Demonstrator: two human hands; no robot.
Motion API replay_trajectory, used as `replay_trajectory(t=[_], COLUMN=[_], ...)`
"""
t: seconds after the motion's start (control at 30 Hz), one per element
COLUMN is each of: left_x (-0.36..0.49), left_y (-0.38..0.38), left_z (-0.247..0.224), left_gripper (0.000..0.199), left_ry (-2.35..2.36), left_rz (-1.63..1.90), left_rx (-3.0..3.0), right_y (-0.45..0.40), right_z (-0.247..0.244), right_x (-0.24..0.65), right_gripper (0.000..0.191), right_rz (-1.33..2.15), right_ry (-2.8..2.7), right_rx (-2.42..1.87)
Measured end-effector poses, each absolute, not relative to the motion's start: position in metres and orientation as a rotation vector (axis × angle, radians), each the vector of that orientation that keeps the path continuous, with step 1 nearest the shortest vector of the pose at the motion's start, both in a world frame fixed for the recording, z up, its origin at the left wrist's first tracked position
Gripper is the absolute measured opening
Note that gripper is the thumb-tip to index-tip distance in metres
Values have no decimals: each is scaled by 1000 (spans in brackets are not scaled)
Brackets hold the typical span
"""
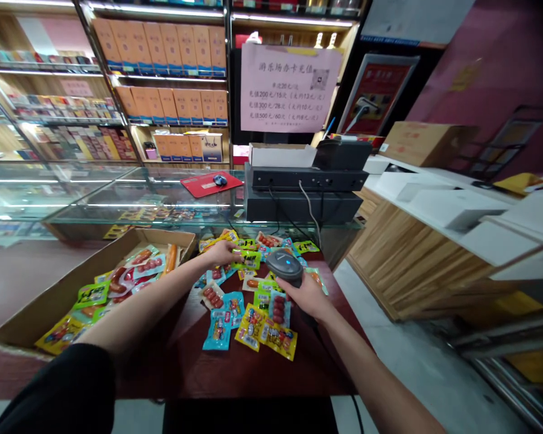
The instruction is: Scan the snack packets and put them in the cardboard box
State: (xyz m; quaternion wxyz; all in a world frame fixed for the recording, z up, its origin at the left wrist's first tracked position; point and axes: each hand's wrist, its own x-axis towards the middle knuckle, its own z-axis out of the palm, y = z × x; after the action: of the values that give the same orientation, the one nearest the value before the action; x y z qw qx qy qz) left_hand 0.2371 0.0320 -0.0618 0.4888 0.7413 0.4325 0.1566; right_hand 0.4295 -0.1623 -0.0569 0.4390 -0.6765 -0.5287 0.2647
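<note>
My right hand (308, 294) is wrapped round the handle of a dark grey barcode scanner (284, 266), which has a small blue light on top and points over the packets. My left hand (222, 253) reaches across to the far side of the pile, its fingers closed on the left edge of a green snack packet (248, 260). Spread around both hands are small packets of sausages. Among them are a blue packet (218, 330), a yellow packet (278, 339) and a clear-front packet with dark red sausages (279, 309).
An open cardboard box (40, 307) with several sausage packets stands left, under my left forearm. Behind the dark red table (181, 374) is a glass counter with a mouse on a red pad (203, 185) and a black cash drawer (298, 208). The scanner's cable hangs off the front edge.
</note>
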Motion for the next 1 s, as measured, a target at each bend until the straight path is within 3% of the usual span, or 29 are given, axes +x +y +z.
replay_trajectory(t=[0.17,1.0], left_x=[202,190], left_y=[26,26], left_z=[-49,-56], left_gripper=[57,55], left_ry=[1022,969], left_rz=[551,457], left_rx=[1403,1328], right_y=[-170,-169], right_z=[-60,-62], right_x=[401,371], right_gripper=[33,35], right_rz=[713,703], right_ry=[-1324,-1439], right_rx=[-1616,-1546])
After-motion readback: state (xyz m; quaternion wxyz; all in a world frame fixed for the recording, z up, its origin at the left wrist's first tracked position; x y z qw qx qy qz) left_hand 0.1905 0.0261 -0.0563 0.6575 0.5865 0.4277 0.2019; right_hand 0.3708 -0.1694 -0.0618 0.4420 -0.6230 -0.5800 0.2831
